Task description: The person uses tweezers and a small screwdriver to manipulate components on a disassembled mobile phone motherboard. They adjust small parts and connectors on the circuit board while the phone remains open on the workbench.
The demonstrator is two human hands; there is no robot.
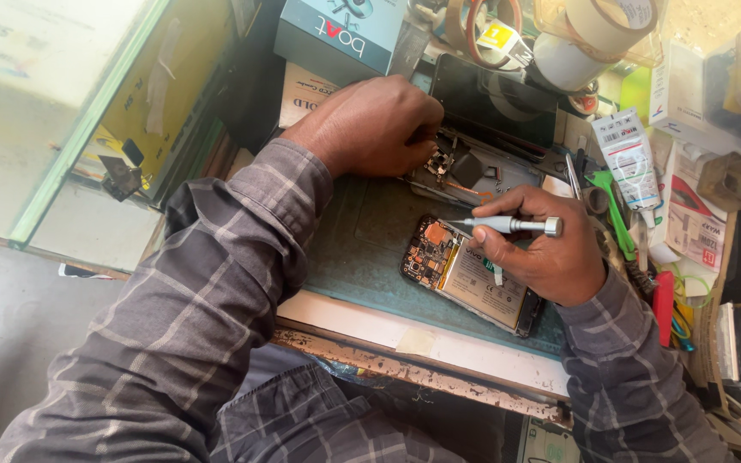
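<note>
An opened phone (465,274) lies on a grey-green work mat (362,249), its circuit board and battery exposed. My right hand (542,249) grips a small silver screwdriver (508,225), with the tip pointing left over the phone's upper end. My left hand (375,129) rests with curled fingers on a second dismantled phone frame (473,171) at the back of the mat. A black phone screen (490,99) lies just behind that frame.
A blue box (340,34), tape rolls (593,26) and a clear container crowd the back. A white glue tube (628,159), green tool (611,206), cartons and cables fill the right side. A glass display case (70,129) stands at left. The table's worn front edge (422,373) runs below.
</note>
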